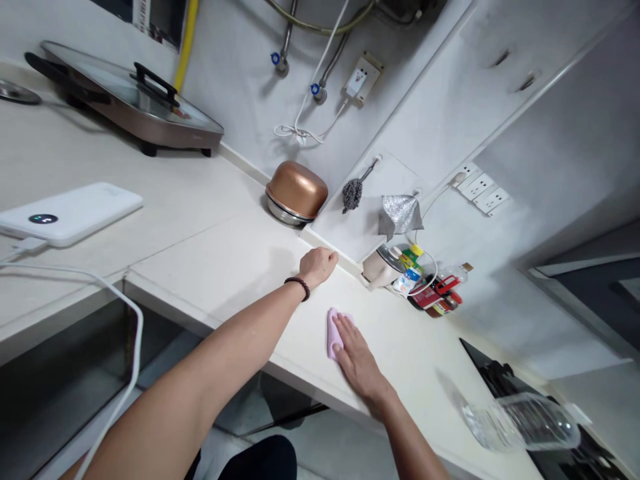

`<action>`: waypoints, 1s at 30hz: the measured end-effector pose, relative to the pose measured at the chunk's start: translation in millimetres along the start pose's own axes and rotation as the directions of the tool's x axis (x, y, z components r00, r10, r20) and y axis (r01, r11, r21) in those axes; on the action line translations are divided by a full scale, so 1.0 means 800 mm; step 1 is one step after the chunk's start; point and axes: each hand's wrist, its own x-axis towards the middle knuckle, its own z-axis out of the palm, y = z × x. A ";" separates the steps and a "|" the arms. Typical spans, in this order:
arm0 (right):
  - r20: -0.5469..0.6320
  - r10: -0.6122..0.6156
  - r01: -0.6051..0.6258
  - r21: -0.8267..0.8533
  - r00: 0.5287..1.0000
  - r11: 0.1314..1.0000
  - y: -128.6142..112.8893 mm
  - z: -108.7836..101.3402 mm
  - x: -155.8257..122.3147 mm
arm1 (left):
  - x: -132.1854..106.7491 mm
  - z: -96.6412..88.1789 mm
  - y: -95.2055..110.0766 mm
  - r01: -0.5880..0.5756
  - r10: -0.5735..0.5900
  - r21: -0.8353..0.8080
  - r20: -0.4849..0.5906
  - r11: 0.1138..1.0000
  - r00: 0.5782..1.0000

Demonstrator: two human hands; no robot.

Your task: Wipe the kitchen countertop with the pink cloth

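Note:
My right hand [356,357] presses a folded pink cloth [332,332] onto the white countertop [400,353], its fingers over the cloth and the thumb along the near side. Farther in, my left hand [319,267] is closed in a fist by the low ledge at the wall corner. No object sticks out of that fist, and its palm side is hidden. A dark braided bracelet [299,287] circles the left wrist. Just beyond the fist, a copper-coloured bowl [299,189] sits upside down on a shiny metal one.
An electric pan [165,130] with a glass lid stands at the back left, a white power bank [75,213] with a cable nearer. Right of the corner are a small lidded pot [383,267] and several bottles. A clear plastic bottle [525,421] stands near the black stove [493,370].

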 end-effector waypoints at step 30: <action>-0.070 0.153 -0.152 0.019 0.986 0.988 0.092 0.025 0.263 | 0.012 -0.041 0.027 0.135 -0.416 -0.964 0.222 -0.228 0.882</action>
